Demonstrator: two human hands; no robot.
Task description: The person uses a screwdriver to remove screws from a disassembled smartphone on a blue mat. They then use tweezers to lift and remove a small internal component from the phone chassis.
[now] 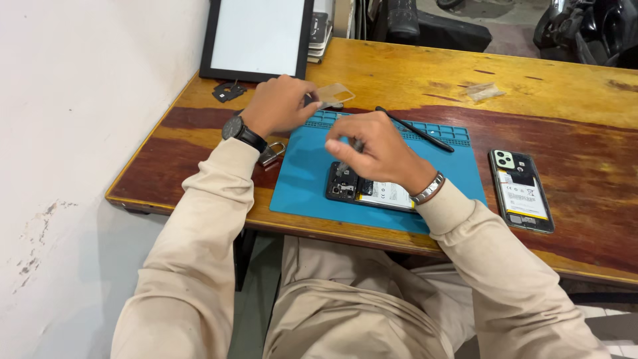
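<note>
A: Where is the opened phone placed?

B: It is laid back-up on the blue mat, near the mat's front edge, with the battery exposed. The right hand is held directly above it, fingers drawn narrow around a small dark tool; the tip is hidden by the fingers.

A: And the left hand?

B: It is raised at the mat's far left corner, fingers pinched on a thin clear plastic piece. A black stylus is seen lying across the mat's far edge.

A: Other items?

B: A second opened phone is noted well to the right on the wooden table. A tablet is propped at the wall.
</note>
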